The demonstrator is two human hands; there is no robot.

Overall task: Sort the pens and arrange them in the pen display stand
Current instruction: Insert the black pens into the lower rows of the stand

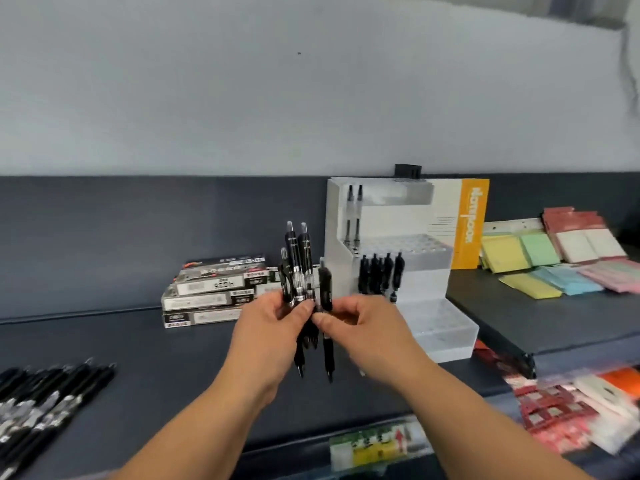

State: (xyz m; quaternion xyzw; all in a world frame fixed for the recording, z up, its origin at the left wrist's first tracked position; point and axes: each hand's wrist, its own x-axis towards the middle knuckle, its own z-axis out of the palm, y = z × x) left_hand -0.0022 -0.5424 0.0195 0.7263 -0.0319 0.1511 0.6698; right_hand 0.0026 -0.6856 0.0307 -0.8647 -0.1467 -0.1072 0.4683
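Observation:
My left hand [268, 329] grips a small bunch of black pens [298, 268] upright, tips down, in front of the shelf. My right hand [360, 323] pinches one black pen [325, 289] at the right side of that bunch. The white tiered pen display stand [426, 327] stands just behind and to the right. Two pens [353, 216] stand in its top tier and several black pens [381, 275] in its middle tier. A loose pile of black pens [45, 400] lies at the lower left of the dark shelf [173, 368].
Stacked pen boxes [214, 289] sit left of the stand. An orange-and-white notebook [471, 223] leans behind the stand. Coloured sticky-note packs [554, 265] cover the raised shelf on the right. Red and white packets [568, 410] lie at the lower right.

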